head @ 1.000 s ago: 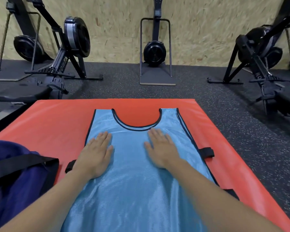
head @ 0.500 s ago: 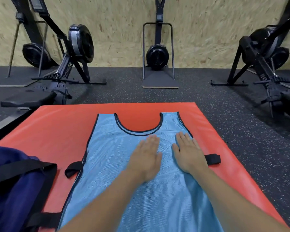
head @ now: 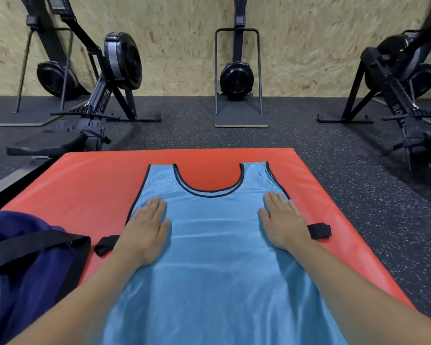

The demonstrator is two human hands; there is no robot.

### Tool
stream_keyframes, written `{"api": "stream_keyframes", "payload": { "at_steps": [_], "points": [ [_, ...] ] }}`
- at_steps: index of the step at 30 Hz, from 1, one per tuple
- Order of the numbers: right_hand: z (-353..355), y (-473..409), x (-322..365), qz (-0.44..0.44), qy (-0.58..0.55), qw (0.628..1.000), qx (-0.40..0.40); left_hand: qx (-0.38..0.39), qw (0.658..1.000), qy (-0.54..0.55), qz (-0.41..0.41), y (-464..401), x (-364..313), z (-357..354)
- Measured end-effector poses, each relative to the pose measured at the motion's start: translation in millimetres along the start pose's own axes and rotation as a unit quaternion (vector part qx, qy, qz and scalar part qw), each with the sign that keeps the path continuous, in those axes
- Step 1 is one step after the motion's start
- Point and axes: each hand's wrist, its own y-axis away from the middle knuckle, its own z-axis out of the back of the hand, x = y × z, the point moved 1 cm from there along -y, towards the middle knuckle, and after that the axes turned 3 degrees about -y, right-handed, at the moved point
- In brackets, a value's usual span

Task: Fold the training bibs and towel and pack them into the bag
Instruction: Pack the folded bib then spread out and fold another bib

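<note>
Blue mesh bib [head: 214,245] is spread flat on the orange mat [head: 85,185], pinned by left hand [head: 144,230] and right hand [head: 281,222], fingers straight, probably so it's smoothed for folding.

bib [head: 217,257]: showing shiny light blue, with dark edging
side straps [head: 319,230]: showing black
mat [head: 90,185]: showing orange-red
bag [head: 23,282]: showing navy, black handles
floor [head: 358,195]: showing dark grey, speckled white

An orange-red mat [head: 90,195] lay on speckled black rubber flooring [head: 358,195]. Rowing machines stood at ten o'clock [head: 110,78] and two o'clock [head: 393,78] — another stood upright at twelve [head: 237,78], against a chipboard wall [head: 179,41].
</note>
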Motion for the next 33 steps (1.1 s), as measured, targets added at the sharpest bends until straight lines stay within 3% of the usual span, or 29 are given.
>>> {"api": "stream_keyframes", "payload": {
  "at_steps": [4, 6, 10, 13, 20, 23, 28, 30, 33],
  "points": [
    [14.4, 6.5, 37.1, 0.025, 0.080, 0.995, -0.045, -0.018, 1.000, 0.004, 0.001, 0.6, 1.8, -5.9],
    [11.1, 19.7, 91.8, 0.099, 0.032, 0.993, -0.058, -0.029, 1.000, 0.004, -0.002, 0.3, 3.1, -8.0],
    [-31.2, 55.4, 179.4, 0.202, -0.038, 0.979, 0.012, -0.024, 1.000, 0.012, -0.013, 1.2, 1.5, -6.7],
    [-38.1, 56.3, 154.7, 0.156, -0.033, 0.987, -0.004, -0.019, 1.000, 0.013, -0.014, 0.5, 2.5, -6.1],
    [1.3, 40.8, 2.9, -0.007, 0.005, 0.999, -0.048, -0.022, 1.000, 0.012, -0.006, 0.9, 1.4, -7.9],
    [3.2, 50.7, 43.5, -0.005, -0.020, 0.999, -0.044, -0.022, 1.000, 0.007, -0.009, -0.7, 3.0, -8.3],
    [-36.8, 96.2, 181.8, 0.199, -0.062, 0.978, 0.019, -0.014, 1.000, 0.009, -0.009, 2.4, 1.7, -4.8],
    [-41.2, 96.7, 174.0, 0.184, -0.046, 0.982, 0.009, -0.011, 1.000, 0.006, -0.013, 1.9, 1.7, -4.3],
    [-28.2, 85.0, 107.7, 0.109, -0.027, 0.994, -0.013, -0.016, 1.000, 0.007, -0.015, 3.0, 2.7, -6.3]
  ]
}}
